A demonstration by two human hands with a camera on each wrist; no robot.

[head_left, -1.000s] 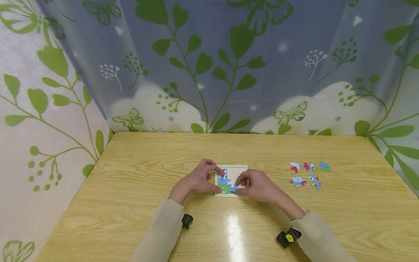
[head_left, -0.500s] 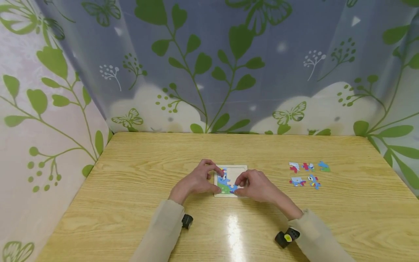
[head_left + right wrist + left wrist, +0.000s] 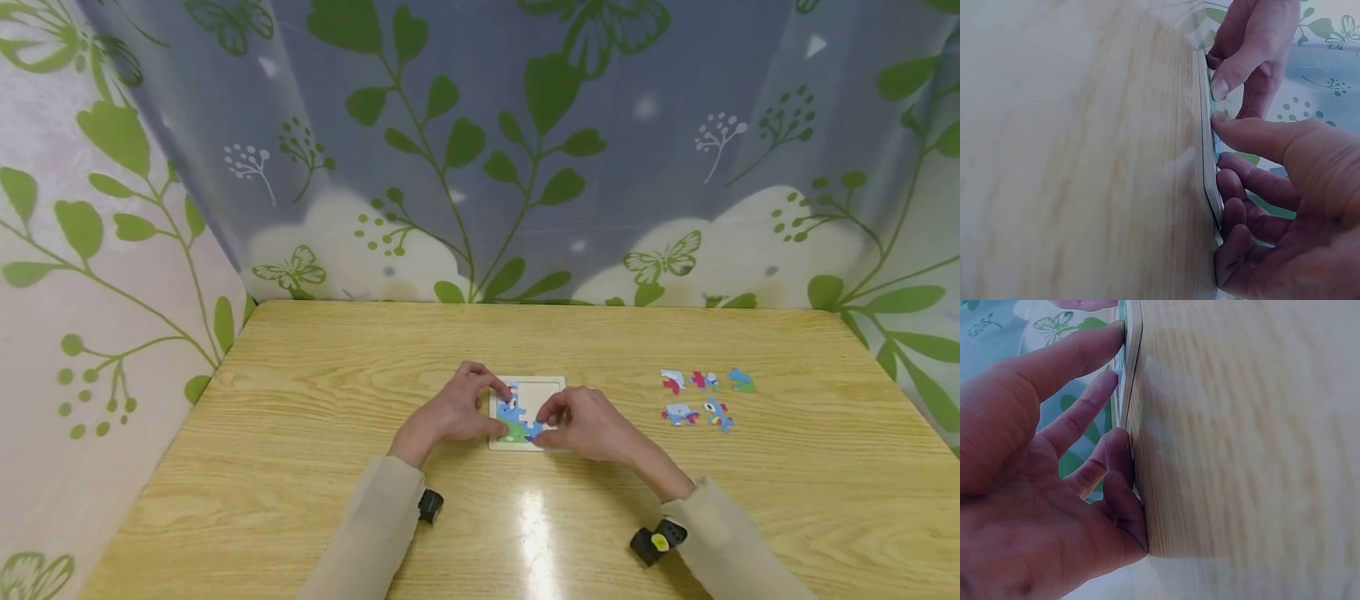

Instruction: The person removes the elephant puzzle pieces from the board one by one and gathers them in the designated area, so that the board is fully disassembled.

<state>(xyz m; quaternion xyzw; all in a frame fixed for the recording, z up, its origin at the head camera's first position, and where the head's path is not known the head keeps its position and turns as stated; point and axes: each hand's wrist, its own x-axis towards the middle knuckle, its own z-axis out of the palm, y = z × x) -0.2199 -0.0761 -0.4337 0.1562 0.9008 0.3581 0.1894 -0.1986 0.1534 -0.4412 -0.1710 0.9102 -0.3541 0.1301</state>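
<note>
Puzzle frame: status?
Left hand touches placed pieces. Right hand pinches blue piece. Puzzle frame part-filled; hands partly cover it. Loose pieces off right.

Forearms (image 3: 367,521) angled inward, left fingers (image 3: 1079,414) spread, right fingers (image 3: 1266,181) curled toward the thumb (image 3: 1260,135)

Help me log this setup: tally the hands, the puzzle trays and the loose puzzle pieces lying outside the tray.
Hands: 2 (left hand, right hand)
Puzzle tray: 1
Loose puzzle pieces: 5
Total: 8
</note>
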